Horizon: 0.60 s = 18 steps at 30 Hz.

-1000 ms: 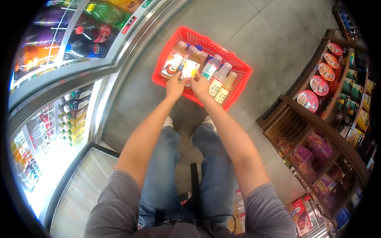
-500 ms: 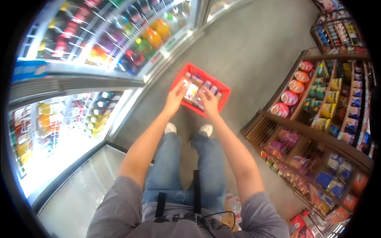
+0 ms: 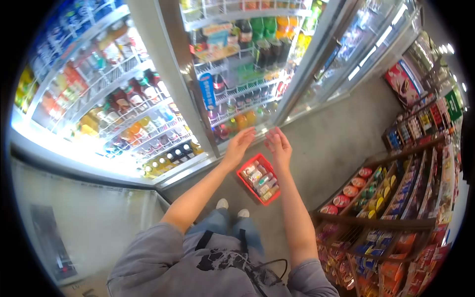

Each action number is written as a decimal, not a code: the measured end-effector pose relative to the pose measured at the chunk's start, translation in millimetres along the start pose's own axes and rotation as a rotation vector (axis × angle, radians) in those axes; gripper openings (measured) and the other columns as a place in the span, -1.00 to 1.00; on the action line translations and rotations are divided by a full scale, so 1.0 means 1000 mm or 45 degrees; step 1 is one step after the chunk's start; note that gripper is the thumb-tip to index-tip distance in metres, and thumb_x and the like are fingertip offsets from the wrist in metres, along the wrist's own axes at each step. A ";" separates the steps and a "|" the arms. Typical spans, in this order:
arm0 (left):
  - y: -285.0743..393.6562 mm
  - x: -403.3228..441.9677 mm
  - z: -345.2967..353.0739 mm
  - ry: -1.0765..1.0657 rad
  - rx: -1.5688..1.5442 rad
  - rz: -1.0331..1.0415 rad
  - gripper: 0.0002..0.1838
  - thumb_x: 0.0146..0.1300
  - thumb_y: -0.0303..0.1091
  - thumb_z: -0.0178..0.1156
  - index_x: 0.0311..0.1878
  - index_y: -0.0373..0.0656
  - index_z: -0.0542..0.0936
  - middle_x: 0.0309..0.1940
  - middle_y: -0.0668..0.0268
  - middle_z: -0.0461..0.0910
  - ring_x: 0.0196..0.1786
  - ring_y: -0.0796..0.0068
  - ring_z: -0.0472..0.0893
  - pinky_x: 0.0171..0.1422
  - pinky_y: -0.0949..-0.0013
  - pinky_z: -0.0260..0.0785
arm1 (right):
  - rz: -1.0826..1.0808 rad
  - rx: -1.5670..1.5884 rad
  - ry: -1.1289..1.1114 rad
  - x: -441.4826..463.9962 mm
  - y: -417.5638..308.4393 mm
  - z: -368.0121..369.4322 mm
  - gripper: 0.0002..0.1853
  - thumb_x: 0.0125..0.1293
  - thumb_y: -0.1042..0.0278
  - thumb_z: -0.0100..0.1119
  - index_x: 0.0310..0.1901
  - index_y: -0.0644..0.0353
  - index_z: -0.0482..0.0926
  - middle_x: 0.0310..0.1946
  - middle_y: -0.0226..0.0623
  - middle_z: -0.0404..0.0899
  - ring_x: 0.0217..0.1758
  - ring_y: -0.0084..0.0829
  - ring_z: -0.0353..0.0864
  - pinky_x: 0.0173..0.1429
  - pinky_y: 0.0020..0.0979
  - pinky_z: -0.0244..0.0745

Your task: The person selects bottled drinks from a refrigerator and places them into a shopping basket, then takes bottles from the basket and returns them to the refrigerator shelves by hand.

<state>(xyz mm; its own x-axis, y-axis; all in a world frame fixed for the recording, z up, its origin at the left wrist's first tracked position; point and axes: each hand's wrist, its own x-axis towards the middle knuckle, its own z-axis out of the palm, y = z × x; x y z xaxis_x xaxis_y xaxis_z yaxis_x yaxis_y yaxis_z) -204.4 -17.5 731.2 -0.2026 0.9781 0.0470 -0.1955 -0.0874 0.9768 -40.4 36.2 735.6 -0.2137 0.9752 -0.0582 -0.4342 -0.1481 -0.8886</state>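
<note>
My left hand (image 3: 240, 148) is raised in front of me with its fingers stretched out, holding nothing. Close beside it, my right hand (image 3: 279, 149) is also empty, its fingers apart and slightly bent. A small gap separates the two hands. Below them, on the floor, sits a red shopping basket (image 3: 251, 188). Several bottles (image 3: 263, 179) lie inside it, side by side; their labels are too small to read. Neither hand touches the basket or the bottles.
On the left, a drinks fridge (image 3: 128, 99) has its glass door (image 3: 94, 213) swung open toward me. Another fridge section (image 3: 247, 74) stands ahead behind a metal frame. Snack shelves (image 3: 381, 218) line the right side. Grey floor (image 3: 326, 133) runs between them.
Both hands have lifted up and away from the bottles in the basket, and their fingers hold nothing. The view has tilted up, showing more of the fridges.
</note>
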 end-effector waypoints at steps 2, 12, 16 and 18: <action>0.046 -0.001 -0.002 0.045 0.028 0.095 -0.52 0.49 -0.14 0.09 0.37 -0.16 0.42 0.16 0.24 0.59 0.15 0.49 0.57 0.19 0.40 0.42 | -0.051 -0.035 -0.098 -0.001 -0.028 0.028 -0.47 0.48 0.18 0.14 0.37 0.29 0.36 0.25 -0.11 0.50 0.18 -0.35 0.58 0.21 -0.30 0.55; 0.195 -0.038 -0.028 0.318 0.089 0.488 -0.53 0.52 -0.10 0.04 0.33 -0.20 0.45 0.15 0.21 0.59 0.10 0.50 0.59 0.16 0.41 0.42 | -0.189 -0.029 -0.510 -0.029 -0.119 0.137 -0.45 0.48 0.19 0.14 0.36 0.37 0.35 0.25 -0.03 0.47 0.28 -0.24 0.52 0.30 -0.25 0.50; 0.223 -0.055 -0.049 0.447 0.149 0.549 -0.52 0.52 -0.07 0.03 0.32 -0.19 0.46 0.13 0.20 0.60 0.06 0.49 0.61 0.13 0.42 0.44 | -0.247 -0.032 -0.680 -0.037 -0.135 0.174 -0.45 0.51 0.17 0.09 0.37 0.34 0.32 0.27 -0.01 0.45 0.26 -0.24 0.54 0.27 -0.30 0.54; 0.231 -0.060 -0.058 0.504 0.159 0.560 -0.53 0.52 -0.07 0.02 0.31 -0.18 0.46 0.11 0.21 0.61 0.04 0.49 0.62 0.11 0.42 0.46 | -0.239 -0.023 -0.708 -0.042 -0.139 0.186 -0.45 0.50 0.18 0.10 0.37 0.35 0.33 0.26 -0.01 0.46 0.23 -0.24 0.57 0.26 -0.30 0.55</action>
<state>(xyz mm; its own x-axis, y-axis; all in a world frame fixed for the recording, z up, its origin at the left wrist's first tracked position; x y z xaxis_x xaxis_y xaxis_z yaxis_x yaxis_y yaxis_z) -293.2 -107.5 941.9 -0.5853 0.7085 0.3943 0.0968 -0.4217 0.9015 -133.9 -14.7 946.0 -0.5638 0.7508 0.3441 -0.4951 0.0263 -0.8685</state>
